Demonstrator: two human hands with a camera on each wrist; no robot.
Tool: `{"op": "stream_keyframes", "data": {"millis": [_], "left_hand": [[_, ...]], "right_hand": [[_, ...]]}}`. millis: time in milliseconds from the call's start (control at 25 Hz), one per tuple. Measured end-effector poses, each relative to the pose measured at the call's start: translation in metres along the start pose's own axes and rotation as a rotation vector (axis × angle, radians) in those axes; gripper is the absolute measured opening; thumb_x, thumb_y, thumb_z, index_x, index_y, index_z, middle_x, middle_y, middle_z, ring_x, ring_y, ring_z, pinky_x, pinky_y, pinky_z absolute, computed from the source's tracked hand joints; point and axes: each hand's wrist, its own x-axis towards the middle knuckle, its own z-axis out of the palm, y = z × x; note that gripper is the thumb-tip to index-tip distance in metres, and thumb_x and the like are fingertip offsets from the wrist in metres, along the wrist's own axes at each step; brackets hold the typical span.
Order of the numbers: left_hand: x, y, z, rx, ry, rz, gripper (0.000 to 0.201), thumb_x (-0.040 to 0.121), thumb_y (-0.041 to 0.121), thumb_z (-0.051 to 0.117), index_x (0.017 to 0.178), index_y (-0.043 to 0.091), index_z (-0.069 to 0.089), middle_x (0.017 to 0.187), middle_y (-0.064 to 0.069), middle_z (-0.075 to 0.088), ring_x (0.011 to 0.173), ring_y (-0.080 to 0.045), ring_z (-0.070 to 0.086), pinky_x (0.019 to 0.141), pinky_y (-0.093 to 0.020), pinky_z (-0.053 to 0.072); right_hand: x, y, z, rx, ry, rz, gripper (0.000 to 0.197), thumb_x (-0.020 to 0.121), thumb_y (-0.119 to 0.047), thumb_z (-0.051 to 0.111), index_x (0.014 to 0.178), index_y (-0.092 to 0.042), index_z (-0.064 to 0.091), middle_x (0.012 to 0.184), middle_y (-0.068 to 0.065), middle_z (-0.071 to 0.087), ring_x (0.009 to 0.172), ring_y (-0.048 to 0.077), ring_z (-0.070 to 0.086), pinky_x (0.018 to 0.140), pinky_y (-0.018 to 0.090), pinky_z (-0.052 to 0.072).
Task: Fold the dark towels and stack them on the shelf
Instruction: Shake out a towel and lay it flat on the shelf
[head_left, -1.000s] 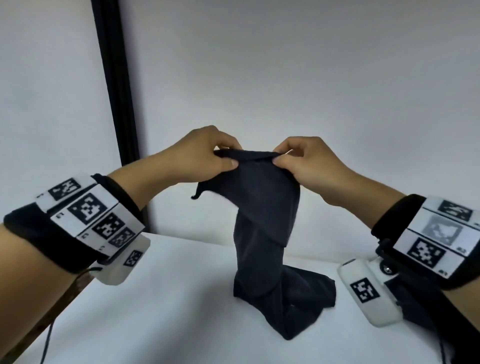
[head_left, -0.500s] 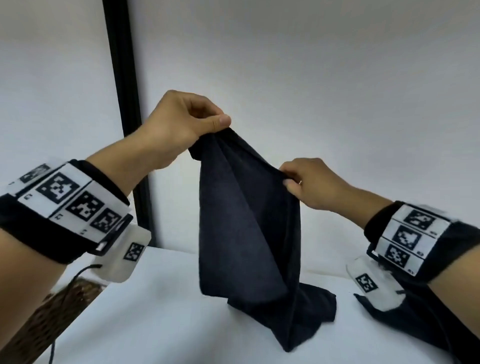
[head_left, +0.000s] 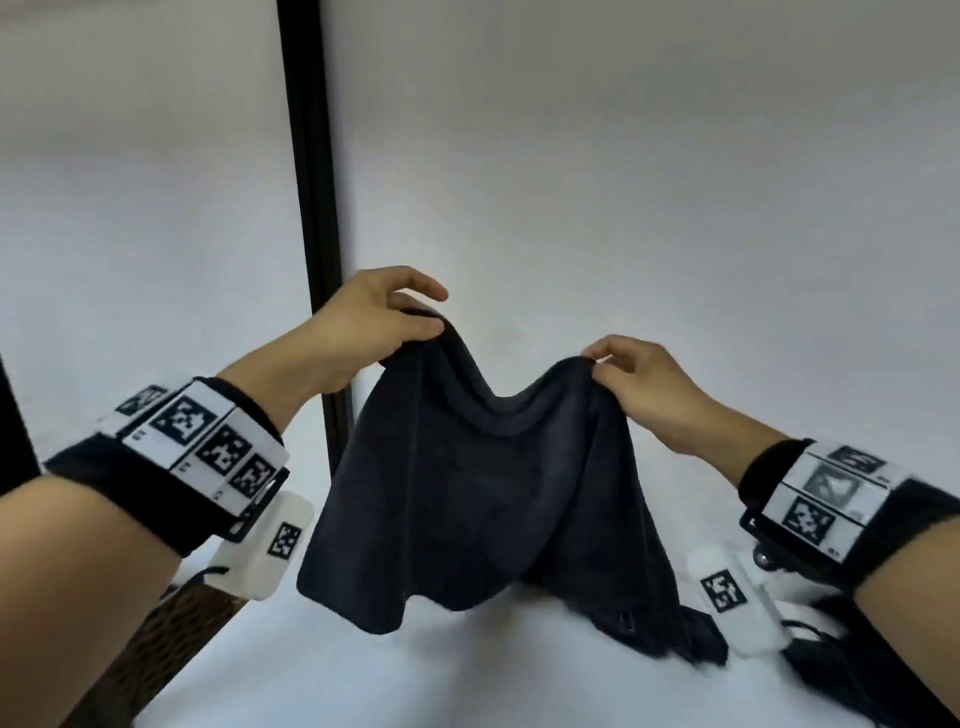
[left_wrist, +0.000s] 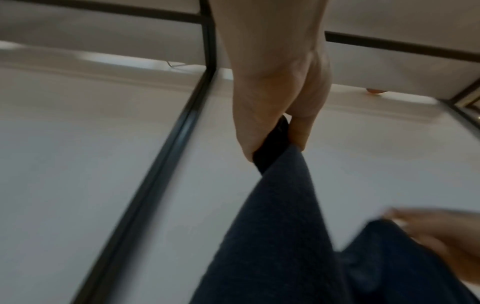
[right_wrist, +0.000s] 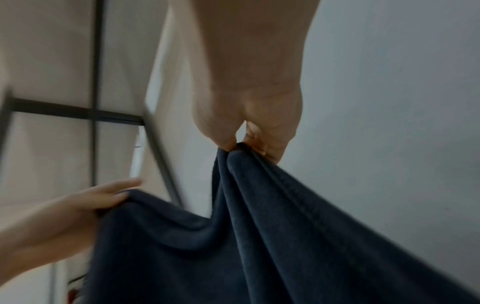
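Note:
A dark navy towel (head_left: 488, 499) hangs spread between my two hands above the white shelf surface (head_left: 363, 675). My left hand (head_left: 415, 327) pinches its upper left corner between thumb and fingers. My right hand (head_left: 597, 361) pinches the upper right corner. The top edge sags in the middle. The towel's lower right part touches the surface. The left wrist view shows the left hand (left_wrist: 275, 142) pinching the towel (left_wrist: 280, 236). The right wrist view shows the right hand (right_wrist: 239, 147) gripping bunched cloth (right_wrist: 259, 236).
More dark cloth (head_left: 862, 670) lies at the right under my right forearm. A black upright post (head_left: 311, 218) stands at the back left against the white wall. A woven brown surface (head_left: 156, 639) shows at the lower left, beyond the shelf edge.
My hands moved apart and down, from holding the towel bunched together to spreading it wide. The towel now hangs opened out between them.

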Motion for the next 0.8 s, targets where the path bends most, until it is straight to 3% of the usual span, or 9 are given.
{"op": "stream_keyframes", "data": {"millis": [80, 160, 240, 320, 440, 560, 760, 800], "left_hand": [[-0.004, -0.001, 0.038, 0.104, -0.098, 0.068, 0.029, 0.082, 0.024, 0.078, 0.11, 0.025, 0.068, 0.089, 0.002, 0.075, 0.078, -0.012, 0.068, 0.074, -0.023, 0.053], [-0.003, -0.003, 0.07, 0.191, -0.122, 0.123, 0.017, 0.082, 0.029, 0.077, 0.097, 0.021, 0.074, 0.073, 0.005, 0.069, 0.064, -0.008, 0.058, 0.065, -0.023, 0.046], [0.0, -0.003, 0.081, 0.175, -0.058, 0.133, 0.008, 0.084, 0.026, 0.075, 0.083, 0.018, 0.077, 0.069, 0.006, 0.068, 0.063, -0.008, 0.058, 0.064, -0.027, 0.047], [0.005, 0.001, 0.082, 0.134, -0.023, 0.16, 0.006, 0.084, 0.024, 0.074, 0.079, 0.022, 0.078, 0.069, 0.009, 0.072, 0.067, -0.005, 0.064, 0.068, -0.024, 0.053], [0.008, 0.009, 0.077, 0.124, 0.019, 0.211, 0.005, 0.084, 0.023, 0.075, 0.079, 0.022, 0.078, 0.065, 0.013, 0.066, 0.061, 0.001, 0.059, 0.064, -0.014, 0.047], [0.017, 0.004, 0.058, 0.067, 0.148, 0.166, 0.003, 0.082, 0.024, 0.077, 0.079, 0.023, 0.077, 0.067, 0.006, 0.059, 0.064, -0.006, 0.053, 0.068, -0.02, 0.046], [0.032, -0.022, 0.044, 0.027, 0.252, 0.057, 0.01, 0.079, 0.026, 0.081, 0.083, 0.019, 0.076, 0.071, 0.001, 0.063, 0.068, -0.012, 0.059, 0.073, -0.027, 0.052], [0.036, -0.027, 0.044, 0.025, 0.261, 0.036, 0.012, 0.078, 0.027, 0.081, 0.084, 0.018, 0.076, 0.075, -0.001, 0.065, 0.071, -0.014, 0.061, 0.076, -0.029, 0.054]], "right_hand": [[-0.002, -0.028, 0.015, -0.011, -0.086, -0.166, 0.023, 0.096, -0.008, 0.054, 0.094, -0.023, 0.072, 0.097, 0.007, 0.073, 0.085, 0.02, 0.067, 0.081, 0.028, 0.055], [-0.005, -0.037, 0.02, 0.015, -0.105, -0.248, 0.019, 0.095, -0.007, 0.059, 0.096, -0.022, 0.072, 0.099, 0.007, 0.074, 0.093, 0.017, 0.069, 0.086, 0.026, 0.054], [-0.008, -0.032, 0.017, -0.025, -0.034, -0.255, 0.014, 0.092, -0.011, 0.064, 0.095, -0.023, 0.069, 0.096, 0.003, 0.073, 0.091, 0.018, 0.068, 0.085, 0.029, 0.054], [-0.01, -0.015, 0.009, -0.192, 0.002, -0.247, 0.01, 0.09, -0.017, 0.067, 0.092, -0.026, 0.066, 0.092, -0.006, 0.071, 0.089, 0.012, 0.068, 0.079, 0.022, 0.052], [-0.014, 0.02, -0.007, -0.331, 0.012, -0.159, 0.007, 0.09, -0.022, 0.067, 0.089, -0.029, 0.067, 0.088, -0.012, 0.07, 0.085, 0.002, 0.066, 0.07, 0.01, 0.043], [-0.022, 0.061, -0.039, -0.416, 0.041, -0.045, 0.007, 0.089, -0.023, 0.07, 0.083, -0.028, 0.07, 0.083, -0.01, 0.071, 0.08, 0.008, 0.066, 0.063, 0.007, 0.041], [-0.067, 0.125, -0.094, -0.551, -0.019, 0.17, 0.009, 0.088, -0.024, 0.071, 0.08, -0.019, 0.072, 0.079, 0.002, 0.073, 0.08, 0.022, 0.067, 0.07, 0.028, 0.048], [-0.078, 0.132, -0.103, -0.551, -0.037, 0.202, 0.011, 0.089, -0.024, 0.07, 0.079, -0.021, 0.072, 0.078, 0.002, 0.072, 0.078, 0.022, 0.066, 0.069, 0.028, 0.047]]}}
